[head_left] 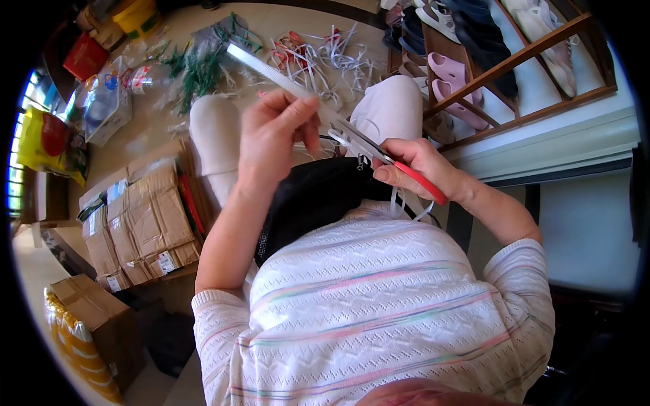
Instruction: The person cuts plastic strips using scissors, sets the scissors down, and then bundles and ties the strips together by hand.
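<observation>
Scissors point(421, 181) with red handles and narrow grey metal blades are held in the seated person's right hand point(425, 162). Grip, right: fingers closed around the handle section, thumb against the near side. Blades point forward and toward the left hand point(274, 128); the blade gap cannot be determined.

Grip, left: thumb and forefinger pressed together, pinching a long, flat, white woven strip point(261, 66). One end of the strip projects forward past the fingers; the other runs toward the blades. Thin white loops point(359, 147) hang beside the blades, above a black cloth item point(305, 196) on the lap. Strip and scissors are both positioned over the lap, in front of the striped white knit top point(365, 298).

Floor, ahead of the knees: a tangle of white and red strips point(318, 57), with a heap of green strands point(203, 61) to its left. Left side: a flattened-looking brown cardboard box stack point(145, 223). Right side: a brown wooden shoe rack point(521, 54) holding pink perforated clogs point(452, 95) among other footwear.
</observation>
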A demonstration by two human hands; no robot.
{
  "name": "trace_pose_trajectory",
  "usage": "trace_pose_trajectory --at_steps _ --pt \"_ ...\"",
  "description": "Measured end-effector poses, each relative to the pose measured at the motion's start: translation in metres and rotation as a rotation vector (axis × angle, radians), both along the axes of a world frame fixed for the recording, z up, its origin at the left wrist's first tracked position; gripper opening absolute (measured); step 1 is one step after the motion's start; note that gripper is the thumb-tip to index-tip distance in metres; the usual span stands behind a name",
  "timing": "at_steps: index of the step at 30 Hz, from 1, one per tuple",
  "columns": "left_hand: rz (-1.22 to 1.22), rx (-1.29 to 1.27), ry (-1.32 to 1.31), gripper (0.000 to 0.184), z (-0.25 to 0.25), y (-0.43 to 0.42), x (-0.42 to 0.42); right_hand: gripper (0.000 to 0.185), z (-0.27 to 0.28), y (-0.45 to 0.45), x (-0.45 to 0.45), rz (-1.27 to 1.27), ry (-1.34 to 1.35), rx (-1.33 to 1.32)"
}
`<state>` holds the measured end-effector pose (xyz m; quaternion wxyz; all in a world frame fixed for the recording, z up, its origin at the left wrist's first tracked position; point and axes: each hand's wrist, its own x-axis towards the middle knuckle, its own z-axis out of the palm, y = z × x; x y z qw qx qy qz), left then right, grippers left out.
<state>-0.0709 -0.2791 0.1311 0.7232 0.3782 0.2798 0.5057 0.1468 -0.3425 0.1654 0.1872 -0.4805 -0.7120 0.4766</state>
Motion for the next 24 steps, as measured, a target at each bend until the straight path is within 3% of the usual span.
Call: trace_pose_trajectory --at_steps 6,15,21,24 --pt "0.034 0.030 -0.009 0.012 -0.004 0.004 0.004 0.025 0.007 0.002 -0.006 -0.078 0.145 -0.164" --pt "0.009 -0.012 -0.072 0.013 -0.002 0.001 0.003 0.026 0.003 0.001 -0.004 -0.035 0.040 -0.074" --pt "0.030 0.010 -0.069 0.014 -0.005 0.006 0.006 0.033 -0.005 0.005 -0.002 -0.010 0.170 -0.099" --pt "0.018 0.001 -0.084 0.012 -0.009 0.004 0.009 0.027 0.001 0.006 -0.005 -0.045 0.091 -0.084"
